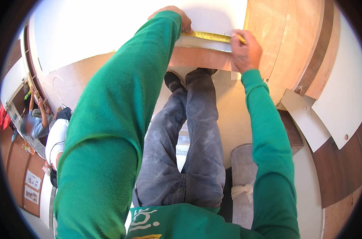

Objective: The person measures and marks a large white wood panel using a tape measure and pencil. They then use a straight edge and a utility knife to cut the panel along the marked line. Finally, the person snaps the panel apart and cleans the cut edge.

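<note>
A yellow tape measure (209,36) stretches across a white sheet (109,28) close to its near edge. At the tape's left end my left hand (180,16) is closed, with its thumb side against the blade; the sleeve hides part of this hand, and no tape case shows. My right hand (246,51) is at the other end of the blade, its fingers pinched around a yellow pencil (241,39). Whether the right fingers also grip the tape cannot be made out. The sheet lies on a light wooden board (205,57).
Pale wooden panels (284,36) extend to the right, beside white offcuts (306,117) and a dark brown board (340,167). A grey roll tied with cloth (243,179) is near my right forearm. Two other people (39,119) are at the far left.
</note>
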`<state>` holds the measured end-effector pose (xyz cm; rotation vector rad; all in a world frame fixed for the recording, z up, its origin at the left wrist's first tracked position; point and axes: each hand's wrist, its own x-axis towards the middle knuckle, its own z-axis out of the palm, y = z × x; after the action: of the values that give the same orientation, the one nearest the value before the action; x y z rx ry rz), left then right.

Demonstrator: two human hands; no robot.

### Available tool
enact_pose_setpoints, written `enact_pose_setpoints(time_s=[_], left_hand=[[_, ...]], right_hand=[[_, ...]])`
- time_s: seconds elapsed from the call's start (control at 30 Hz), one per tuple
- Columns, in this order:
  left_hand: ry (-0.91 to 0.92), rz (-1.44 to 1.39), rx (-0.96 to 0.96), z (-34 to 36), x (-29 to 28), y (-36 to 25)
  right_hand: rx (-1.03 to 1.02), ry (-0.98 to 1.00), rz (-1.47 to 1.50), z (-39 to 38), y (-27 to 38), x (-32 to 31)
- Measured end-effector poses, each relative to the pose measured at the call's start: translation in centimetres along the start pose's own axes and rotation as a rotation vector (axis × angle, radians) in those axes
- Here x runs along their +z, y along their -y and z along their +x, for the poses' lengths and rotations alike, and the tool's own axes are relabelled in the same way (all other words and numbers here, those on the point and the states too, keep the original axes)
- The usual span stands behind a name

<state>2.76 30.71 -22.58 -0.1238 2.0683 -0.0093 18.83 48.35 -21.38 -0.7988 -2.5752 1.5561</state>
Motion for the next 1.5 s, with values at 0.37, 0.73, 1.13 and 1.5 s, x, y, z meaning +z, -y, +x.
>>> enact_pose_setpoints(time_s=[0.37,0.73,1.13,1.5], left_hand=[[-0.061,0.027,0.225,-0.5,1.4,2.2],[0.042,-0.69,0.519,-9.0,6.3,5.0],[-0.294,-0.474,0.101,-19.8,-1.6,17.7],[-0.324,-0.592,-0.012,-19.1,0.3,12.6]], right_hand=[[0.329,-0.43,0.25,-15.6,-4.5,-8.5],[0.871,-0.318,-0.298,-41.0,-11.3,-18.3],[0.66,-0.519,0.052,-23.5,-18.2,-30.1],[0.142,-0.366,-0.018,10.8,-4.8,-34.4]])
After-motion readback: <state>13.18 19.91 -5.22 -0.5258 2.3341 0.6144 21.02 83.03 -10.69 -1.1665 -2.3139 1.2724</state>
